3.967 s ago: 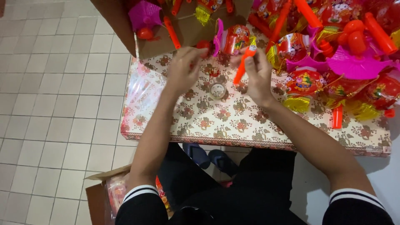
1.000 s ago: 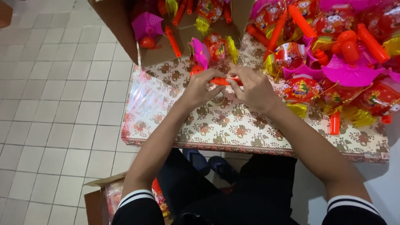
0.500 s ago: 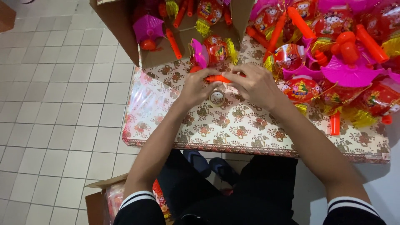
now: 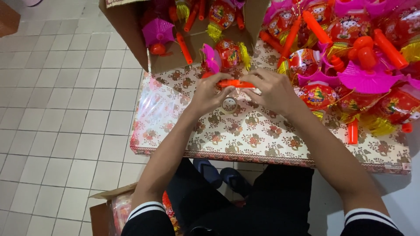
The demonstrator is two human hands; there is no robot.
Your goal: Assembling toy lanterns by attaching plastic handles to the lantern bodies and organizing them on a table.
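Both forearms reach up-frame; left hand (image 4: 209, 94) and right hand (image 4: 273, 91) pinch 1 orange stick (image 4: 236, 83) at centre, above the floral-covered table (image 4: 245, 135); tiled floor (image 4: 57, 109) lies at left.

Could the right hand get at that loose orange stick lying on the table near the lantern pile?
Probably yes. The orange stick lies alone on the patterned tabletop, nothing covering it, just beside the right forearm. But the right hand is busy holding an orange tube with the left hand.
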